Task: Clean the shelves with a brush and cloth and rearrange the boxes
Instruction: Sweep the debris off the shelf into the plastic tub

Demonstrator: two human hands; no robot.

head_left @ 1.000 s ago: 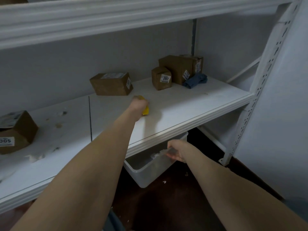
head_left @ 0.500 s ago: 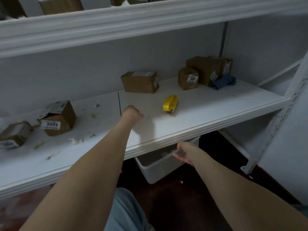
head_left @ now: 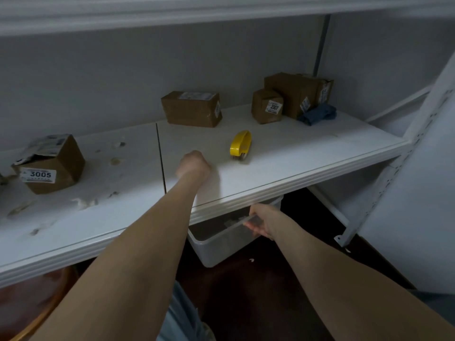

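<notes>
The left hand [head_left: 194, 163] lay curled, apparently empty, near the front edge of the shelf [head_left: 302, 158] beside the unheld yellow brush [head_left: 240, 143], and the right hand [head_left: 263, 221] gripped the clear bin [head_left: 221, 247] by its rim below that edge — held one-handed, it might tilt and miss swept scraps [head_left: 85, 203].

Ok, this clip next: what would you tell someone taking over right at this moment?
Left hand: a fist on the shelf, nothing seen in it.
Right hand grips the rim of the clear bin below the shelf.
Yellow brush lies free on the shelf; blue cloth sits beside the boxes near box 2007.
Done: the right section looks mostly swept.
To do: scraps near box 3005, wiping, rearranging.
</notes>
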